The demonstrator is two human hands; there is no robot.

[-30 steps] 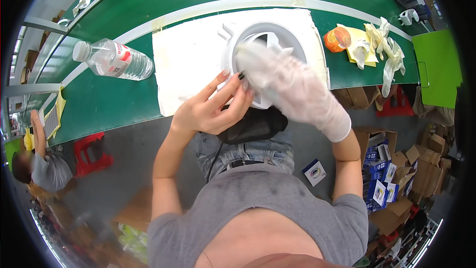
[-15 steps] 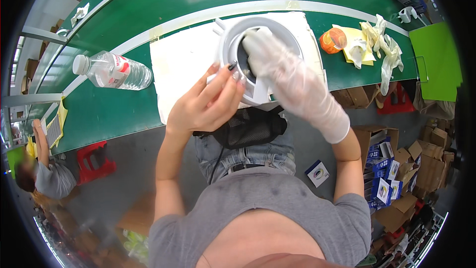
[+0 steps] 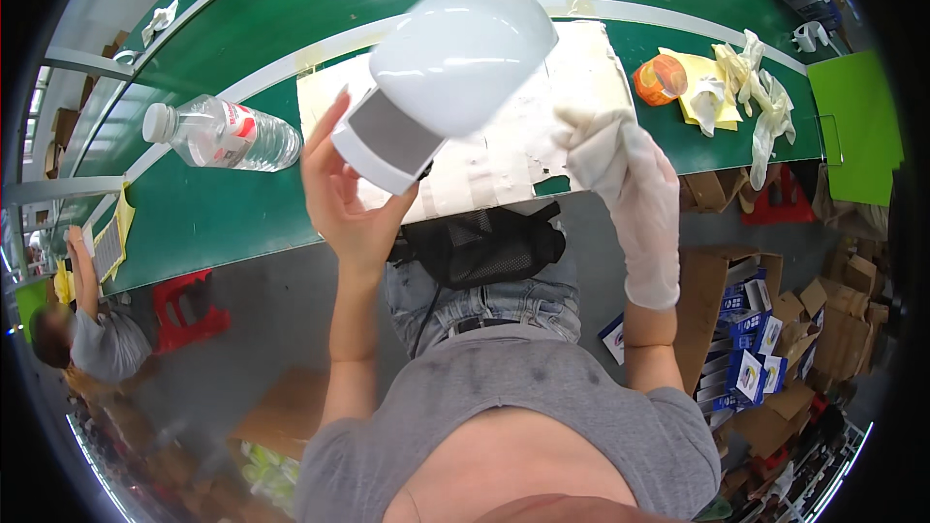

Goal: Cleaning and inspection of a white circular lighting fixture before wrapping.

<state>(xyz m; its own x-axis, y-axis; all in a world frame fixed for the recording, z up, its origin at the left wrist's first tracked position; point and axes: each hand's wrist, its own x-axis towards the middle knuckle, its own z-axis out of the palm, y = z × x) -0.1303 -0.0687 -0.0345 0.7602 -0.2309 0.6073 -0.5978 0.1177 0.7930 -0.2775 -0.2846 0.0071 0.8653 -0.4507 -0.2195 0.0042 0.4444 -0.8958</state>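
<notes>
My left hand (image 3: 341, 189) is bare and grips a glossy white rounded plastic housing (image 3: 465, 48) by its narrower end, beside a flat grey panel (image 3: 395, 133). The housing is raised and tilted above the white work sheet (image 3: 484, 172), its smooth domed side showing. To the right, apart from the housing, is my right hand (image 3: 635, 169) in a thin whitish glove. Its fingers are closed on a crumpled pale cloth (image 3: 593, 145), partly hidden by them.
Left on the green bench (image 3: 213, 218) lies a clear water bottle (image 3: 237, 134). On the right are an orange roll (image 3: 660, 79), yellow paper (image 3: 699, 87) and loose gloves (image 3: 768, 121). Cartons (image 3: 751, 329) stand on the floor. Another person (image 3: 102, 339) sits far left.
The housing has been lifted and turned from its hollow side to its domed side. My right hand has come out of it with the cloth and moved right.
</notes>
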